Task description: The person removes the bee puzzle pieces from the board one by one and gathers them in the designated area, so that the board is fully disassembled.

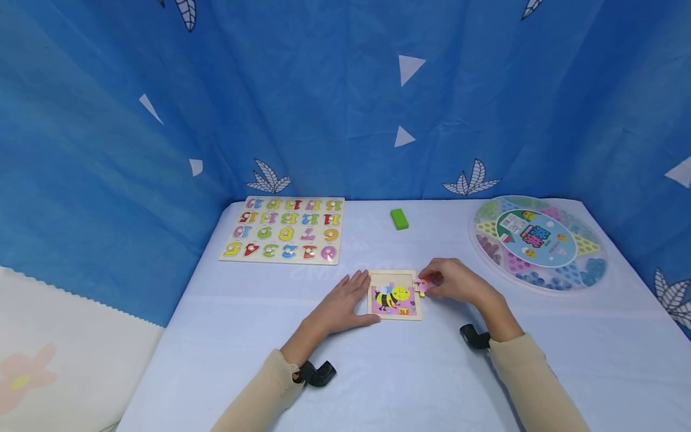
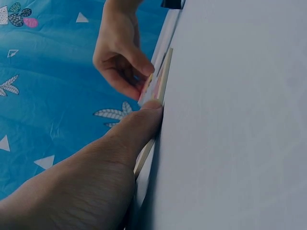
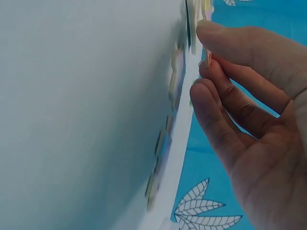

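Near the middle of the surface (image 1: 399,372), the left hand (image 1: 341,306) rests, fingers extended, against the left edge of a wooden bee puzzle frame (image 1: 391,279). The right hand (image 1: 452,279) pinches a pink piece (image 1: 421,285) at the frame's right edge. Beyond, a round game board (image 1: 540,240) occupies the surface's far right corner, a number board (image 1: 275,226) the far left; between them lies a green block (image 1: 399,219).

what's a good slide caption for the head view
Left hand touches a bee puzzle while right hand pinches a pink piece at its edge.
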Motion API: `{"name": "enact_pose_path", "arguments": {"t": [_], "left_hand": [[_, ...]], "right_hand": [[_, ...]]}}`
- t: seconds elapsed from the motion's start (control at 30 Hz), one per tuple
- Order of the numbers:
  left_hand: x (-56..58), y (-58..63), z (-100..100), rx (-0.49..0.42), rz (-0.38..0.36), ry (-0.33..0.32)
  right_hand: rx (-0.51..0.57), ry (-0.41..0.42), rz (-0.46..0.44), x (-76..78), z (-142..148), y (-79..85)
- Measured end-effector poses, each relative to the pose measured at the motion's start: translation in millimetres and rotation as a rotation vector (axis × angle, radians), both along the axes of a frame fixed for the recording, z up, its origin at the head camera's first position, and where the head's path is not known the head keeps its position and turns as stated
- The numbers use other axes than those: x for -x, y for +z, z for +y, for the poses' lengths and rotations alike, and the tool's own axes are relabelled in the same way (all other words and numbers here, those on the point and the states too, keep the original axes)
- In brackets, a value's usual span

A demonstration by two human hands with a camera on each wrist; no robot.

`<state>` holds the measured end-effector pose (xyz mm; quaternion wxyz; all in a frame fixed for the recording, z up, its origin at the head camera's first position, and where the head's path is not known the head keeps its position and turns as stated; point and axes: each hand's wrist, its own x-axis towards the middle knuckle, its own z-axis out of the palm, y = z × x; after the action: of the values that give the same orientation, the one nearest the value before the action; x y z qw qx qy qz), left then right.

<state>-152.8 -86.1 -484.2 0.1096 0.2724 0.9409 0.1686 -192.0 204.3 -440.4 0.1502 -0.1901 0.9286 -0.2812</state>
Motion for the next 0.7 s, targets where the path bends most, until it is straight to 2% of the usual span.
{"name": "enact_pose_path", "arguments": {"t": [0.17, 0.43, 0.7], "left_hand": [[-0.4, -0.6, -0.3, -0.001, 0.003, 0.004], [-1.0, 1.3, 0.2, -0.004, -0.001, 0.001], [0.1, -1.3, 0.1, 0.005, -0.003, 0.003]], "right_hand": [[-0.001, -0.011, 0.018, -1.5, 11.3, 4.3], [-0.007, -0.080, 0.029, -6.1, 37.8, 16.2], [-0.009, -0.078, 0.054, -7.7, 61.6, 14.6]]}}
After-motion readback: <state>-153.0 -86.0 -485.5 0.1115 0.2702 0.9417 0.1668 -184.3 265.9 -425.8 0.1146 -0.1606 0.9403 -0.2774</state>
